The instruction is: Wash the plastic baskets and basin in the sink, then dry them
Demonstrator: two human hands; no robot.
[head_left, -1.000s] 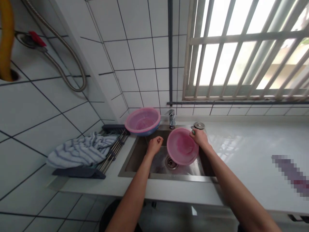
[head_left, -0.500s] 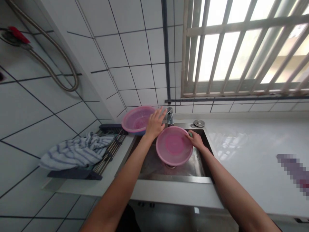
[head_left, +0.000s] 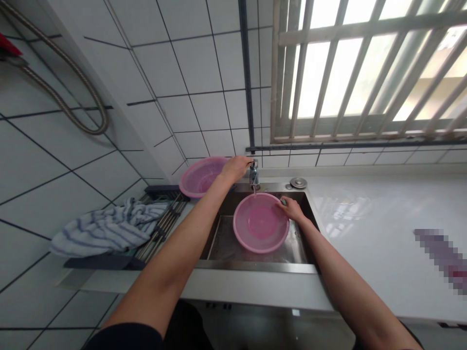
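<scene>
My right hand (head_left: 291, 208) grips the right rim of a round pink basin (head_left: 261, 224), which is held over the metal sink (head_left: 219, 243). A small green thing shows between that hand's fingers; its kind I cannot make out. Up at the back of the sink, my left hand (head_left: 236, 168) has its fingers closed on the top handle of the chrome faucet (head_left: 254, 176). The spout points at the basin's far rim, and what looks like a thin stream of water comes from it. Behind my left forearm, a second pink basin (head_left: 200, 179) is partly hidden.
On the left, a striped towel (head_left: 109, 228) lies over a metal roll-up rack (head_left: 160, 233). A sink strainer (head_left: 298, 183) sits behind the sink's right corner. White counter (head_left: 357, 233) stretches to the right, with a blurred-out patch on it. A barred window (head_left: 346, 82) is above.
My left hand has gone from open beside the faucet to closed on its handle. The basin stays in my right hand, close to where it was. The view has shifted slightly.
</scene>
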